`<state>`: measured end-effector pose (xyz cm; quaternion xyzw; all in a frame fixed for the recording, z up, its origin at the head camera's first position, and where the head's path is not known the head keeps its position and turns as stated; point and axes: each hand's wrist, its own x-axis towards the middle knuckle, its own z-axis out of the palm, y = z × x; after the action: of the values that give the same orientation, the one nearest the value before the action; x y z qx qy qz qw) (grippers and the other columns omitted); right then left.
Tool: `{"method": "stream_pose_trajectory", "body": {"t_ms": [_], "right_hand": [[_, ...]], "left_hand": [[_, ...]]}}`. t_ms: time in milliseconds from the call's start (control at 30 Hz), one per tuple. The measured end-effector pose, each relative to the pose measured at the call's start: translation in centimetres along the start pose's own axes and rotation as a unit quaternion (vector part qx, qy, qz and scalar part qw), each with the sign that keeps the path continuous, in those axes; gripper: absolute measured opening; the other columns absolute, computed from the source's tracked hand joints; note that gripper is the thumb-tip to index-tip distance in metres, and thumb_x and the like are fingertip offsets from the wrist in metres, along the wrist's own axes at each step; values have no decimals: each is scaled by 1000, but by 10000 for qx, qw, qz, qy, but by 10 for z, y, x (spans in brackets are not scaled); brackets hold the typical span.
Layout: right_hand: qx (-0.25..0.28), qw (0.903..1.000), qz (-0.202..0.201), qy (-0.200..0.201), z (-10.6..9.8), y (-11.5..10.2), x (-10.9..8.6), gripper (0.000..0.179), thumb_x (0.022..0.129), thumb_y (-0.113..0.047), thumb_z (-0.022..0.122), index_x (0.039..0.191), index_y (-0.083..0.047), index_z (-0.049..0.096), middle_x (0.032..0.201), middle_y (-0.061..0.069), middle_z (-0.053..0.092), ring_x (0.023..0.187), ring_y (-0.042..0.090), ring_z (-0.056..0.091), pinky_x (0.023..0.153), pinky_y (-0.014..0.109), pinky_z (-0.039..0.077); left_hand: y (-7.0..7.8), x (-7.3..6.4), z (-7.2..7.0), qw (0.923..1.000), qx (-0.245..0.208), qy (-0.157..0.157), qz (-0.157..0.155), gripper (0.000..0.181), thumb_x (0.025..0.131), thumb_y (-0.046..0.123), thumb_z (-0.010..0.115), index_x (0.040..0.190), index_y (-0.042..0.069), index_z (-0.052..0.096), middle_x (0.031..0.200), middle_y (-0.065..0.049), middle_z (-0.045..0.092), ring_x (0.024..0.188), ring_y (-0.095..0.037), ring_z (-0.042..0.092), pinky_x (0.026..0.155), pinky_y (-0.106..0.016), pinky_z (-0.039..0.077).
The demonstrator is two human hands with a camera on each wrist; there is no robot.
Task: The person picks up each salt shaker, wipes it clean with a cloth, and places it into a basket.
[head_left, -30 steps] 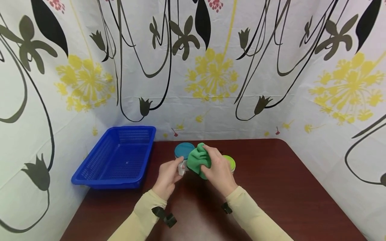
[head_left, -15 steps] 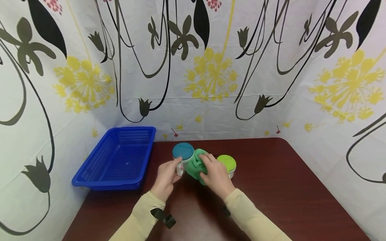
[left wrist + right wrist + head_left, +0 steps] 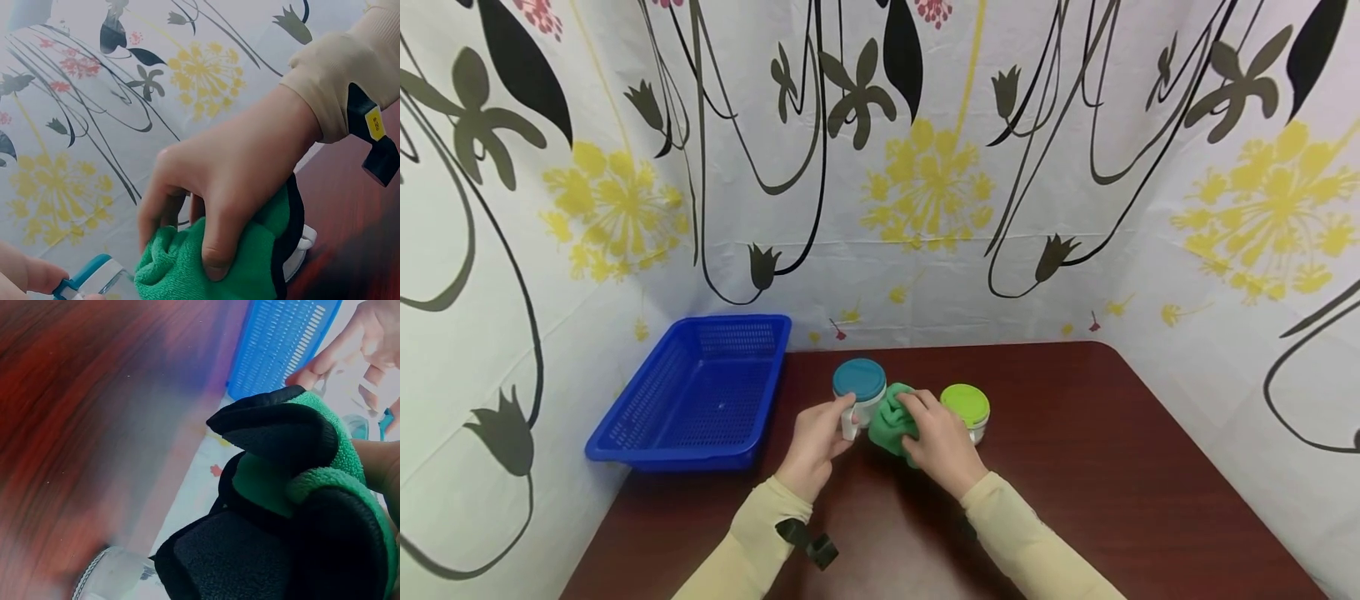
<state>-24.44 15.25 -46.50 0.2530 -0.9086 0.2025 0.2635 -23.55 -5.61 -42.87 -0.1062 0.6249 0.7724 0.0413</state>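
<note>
In the head view my left hand (image 3: 812, 437) grips the white handle of a clear jar (image 3: 859, 382) with a teal lid. The jar is upright; whether its base touches the table I cannot tell. My right hand (image 3: 946, 442) holds a bunched green cloth (image 3: 891, 423) against the jar's right side. In the right wrist view the cloth (image 3: 250, 562) shows black backing and black edging. Thumb and fingers of the right hand (image 3: 219, 169) pinch its green terry face in the left wrist view. Part of the jar is hidden behind the cloth.
A second jar with a lime-green lid (image 3: 966, 406) stands just beyond the right hand. To the left lies a blue perforated basket (image 3: 760, 392). A dark red-brown table (image 3: 1075, 467) spreads under both hands, with a flower-patterned curtain (image 3: 880, 308) behind.
My right hand and the cloth have come down along the jar's side, uncovering more of the lime-green lid. The left hand keeps its grip on the handle, nearly still.
</note>
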Motion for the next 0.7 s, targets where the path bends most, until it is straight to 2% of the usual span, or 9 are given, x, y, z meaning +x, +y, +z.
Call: {"method": "stream_pose_trajectory", "body": {"t_ms": [200,500,700], "right_hand": [[78,9999,106,96,-2,-3,0,58,77,-10,81,132,-10,62,119,7,61,89,19,64,70,35,55],[710,9932,254,885,-20,-17,8,53,79,-8,79,129,-16,63,123,1,60,84,14,64,69,30,56],[641,9938,272,865,-27,-23,11,53,78,-9,79,129,-16,63,125,2,60,83,15,64,69,31,56]], "left_hand": [[-5,1,-1,10000,-2,-10,11,40,90,35,76,97,-4,68,82,-6,66,73,-17,65,71,-33,54],[-14,4,4,9992,235,69,302,34,90,28,75,82,-5,67,74,-9,65,69,-20,64,62,-29,54],[-15,1,3,9987,276,-59,427,34,92,28,72,81,-4,66,74,-8,62,68,-20,62,62,-29,54]]}}
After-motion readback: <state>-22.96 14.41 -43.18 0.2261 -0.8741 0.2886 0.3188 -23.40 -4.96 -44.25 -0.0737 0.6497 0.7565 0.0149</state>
